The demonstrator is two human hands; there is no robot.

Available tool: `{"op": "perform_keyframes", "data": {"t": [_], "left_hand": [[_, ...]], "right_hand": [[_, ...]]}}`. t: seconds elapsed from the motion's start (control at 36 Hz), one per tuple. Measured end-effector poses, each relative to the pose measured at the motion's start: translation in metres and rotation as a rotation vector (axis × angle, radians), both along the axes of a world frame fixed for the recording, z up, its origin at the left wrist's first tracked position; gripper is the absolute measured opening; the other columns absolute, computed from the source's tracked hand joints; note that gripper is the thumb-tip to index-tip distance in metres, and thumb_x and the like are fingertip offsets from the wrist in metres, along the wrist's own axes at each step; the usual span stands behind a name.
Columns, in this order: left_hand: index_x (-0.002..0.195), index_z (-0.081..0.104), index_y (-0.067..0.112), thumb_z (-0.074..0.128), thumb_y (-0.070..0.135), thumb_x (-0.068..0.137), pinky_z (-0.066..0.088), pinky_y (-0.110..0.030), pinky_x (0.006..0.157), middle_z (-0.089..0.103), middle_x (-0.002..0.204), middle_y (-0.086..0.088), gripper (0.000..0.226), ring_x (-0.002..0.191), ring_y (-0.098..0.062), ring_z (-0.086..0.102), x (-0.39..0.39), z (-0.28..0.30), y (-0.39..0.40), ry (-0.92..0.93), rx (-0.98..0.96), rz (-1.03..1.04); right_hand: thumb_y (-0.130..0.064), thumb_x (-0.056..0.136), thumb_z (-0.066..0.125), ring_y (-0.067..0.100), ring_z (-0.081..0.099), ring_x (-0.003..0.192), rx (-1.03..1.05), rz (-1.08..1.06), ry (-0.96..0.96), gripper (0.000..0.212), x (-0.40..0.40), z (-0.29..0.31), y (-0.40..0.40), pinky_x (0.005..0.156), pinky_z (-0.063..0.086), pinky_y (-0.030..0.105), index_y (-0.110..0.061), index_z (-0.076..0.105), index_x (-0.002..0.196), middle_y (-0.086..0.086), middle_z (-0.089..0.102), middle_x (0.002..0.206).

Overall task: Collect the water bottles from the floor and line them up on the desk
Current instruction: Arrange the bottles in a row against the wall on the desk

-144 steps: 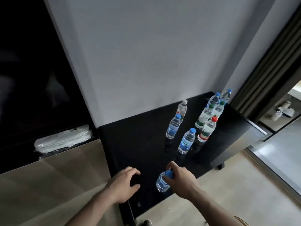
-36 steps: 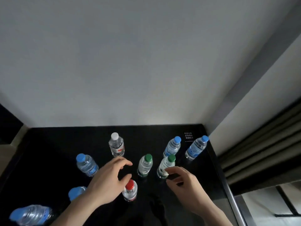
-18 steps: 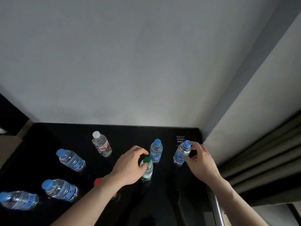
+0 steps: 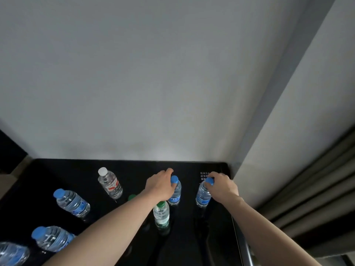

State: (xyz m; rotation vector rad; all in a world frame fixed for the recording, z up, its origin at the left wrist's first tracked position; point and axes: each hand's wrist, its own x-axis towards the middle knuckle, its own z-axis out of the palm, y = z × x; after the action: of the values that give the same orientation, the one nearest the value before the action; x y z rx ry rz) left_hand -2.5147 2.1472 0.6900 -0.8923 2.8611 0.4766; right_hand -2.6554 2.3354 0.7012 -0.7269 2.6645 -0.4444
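While both arms reached across the black desk (image 4: 63,169) in the lower half of the frame, the left hand (image 4: 158,186) curled round a clear, blue-capped water bottle (image 4: 175,193) at centre, and the right hand (image 4: 222,186) gripped the neck of a second blue-capped bottle (image 4: 203,194) near the desk's right rear corner. A green-capped bottle (image 4: 161,215) stood just below the left wrist. A white-capped bottle (image 4: 109,182) and three more blue-capped ones stood at left, the lowest (image 4: 13,253) cut off by the frame edge. Another green cap (image 4: 131,197) peeked from behind the left forearm, its bottle hidden.
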Motion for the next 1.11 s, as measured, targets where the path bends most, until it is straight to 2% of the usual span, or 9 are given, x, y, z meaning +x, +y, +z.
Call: {"op": "perform_keyframes", "data": {"t": [0.14,0.22,0.36,0.53,0.64,0.72,0.89,1.0,1.11], "left_hand": [[0.138,0.046,0.028,0.051,0.046,0.099,0.043,-0.033,0.069,0.064,0.122,0.002,0.044,0.101,-0.022,0.066,-0.013,0.002,-0.005,-0.025,-0.041,-0.040],[0.126,0.054,0.027,0.052,0.045,0.099,0.042,-0.033,0.069,0.066,0.115,0.002,0.033,0.097,-0.022,0.065,-0.018,0.005,-0.006,-0.036,-0.048,-0.065],[0.107,0.060,0.023,0.057,0.039,0.097,0.040,-0.031,0.065,0.065,0.098,0.004,0.019,0.082,-0.018,0.060,-0.026,0.005,-0.008,-0.034,-0.041,-0.071],[0.105,0.060,0.022,0.059,0.038,0.096,0.041,-0.032,0.067,0.065,0.098,0.003,0.019,0.081,-0.018,0.058,-0.038,0.005,-0.009,-0.017,-0.062,-0.106],[0.107,0.058,0.021,0.060,0.038,0.096,0.039,-0.032,0.067,0.063,0.101,0.002,0.021,0.079,-0.017,0.053,-0.041,0.001,-0.011,-0.014,-0.082,-0.151],[0.105,0.056,0.021,0.059,0.039,0.097,0.040,-0.032,0.066,0.061,0.099,0.003,0.020,0.078,-0.018,0.054,-0.042,-0.003,-0.013,0.000,-0.079,-0.153],[0.105,0.053,0.021,0.058,0.038,0.098,0.045,-0.033,0.064,0.063,0.093,0.003,0.020,0.078,-0.019,0.061,-0.048,-0.005,-0.018,0.007,-0.058,-0.143],[0.108,0.054,0.022,0.059,0.039,0.097,0.043,-0.031,0.064,0.064,0.092,0.004,0.021,0.076,-0.017,0.061,-0.056,-0.005,-0.021,0.004,-0.051,-0.127],[0.111,0.056,0.022,0.061,0.036,0.096,0.042,-0.029,0.066,0.065,0.096,0.003,0.021,0.080,-0.017,0.062,-0.067,-0.007,-0.027,-0.002,-0.055,-0.108]], "right_hand": [[-0.037,0.095,0.059,0.019,0.059,0.090,0.016,0.064,0.046,0.032,-0.011,-0.003,-0.003,0.076,0.050,0.032,-0.029,0.061,0.126,-0.002,0.058,0.111],[-0.027,0.096,0.061,0.020,0.058,0.092,0.028,0.138,0.044,0.033,-0.018,-0.006,-0.006,0.077,0.046,0.030,-0.027,0.062,0.128,-0.002,0.057,0.110],[-0.016,0.095,0.060,0.023,0.060,0.106,0.028,0.160,0.032,0.040,-0.028,-0.010,-0.003,0.088,0.048,0.032,-0.028,0.060,0.133,-0.002,0.059,0.121],[0.006,0.085,0.054,0.022,0.059,0.112,0.005,0.148,0.012,0.060,-0.038,-0.013,0.005,0.092,0.051,0.031,-0.030,0.060,0.132,-0.004,0.059,0.128],[-0.010,0.091,0.063,0.020,0.060,0.109,-0.055,0.133,-0.003,0.045,-0.039,-0.016,0.010,0.093,0.050,0.032,-0.030,0.061,0.131,-0.003,0.062,0.125],[-0.023,0.090,0.068,0.015,0.061,0.098,-0.129,0.100,-0.012,0.039,-0.030,-0.023,0.013,0.086,0.052,0.029,-0.028,0.062,0.128,-0.006,0.065,0.117],[-0.020,0.093,0.065,0.010,0.058,0.091,-0.168,0.121,0.001,0.035,-0.034,-0.029,0.004,0.078,0.048,0.022,-0.028,0.058,0.127,-0.010,0.063,0.116],[-0.015,0.093,0.063,0.018,0.061,0.101,-0.163,0.114,-0.020,0.033,-0.060,-0.026,-0.003,0.088,0.051,0.032,-0.026,0.060,0.124,-0.007,0.064,0.120],[-0.017,0.094,0.063,0.016,0.061,0.103,-0.173,0.094,-0.005,0.031,-0.087,-0.022,-0.014,0.090,0.050,0.030,-0.029,0.062,0.122,-0.007,0.065,0.119]]}}
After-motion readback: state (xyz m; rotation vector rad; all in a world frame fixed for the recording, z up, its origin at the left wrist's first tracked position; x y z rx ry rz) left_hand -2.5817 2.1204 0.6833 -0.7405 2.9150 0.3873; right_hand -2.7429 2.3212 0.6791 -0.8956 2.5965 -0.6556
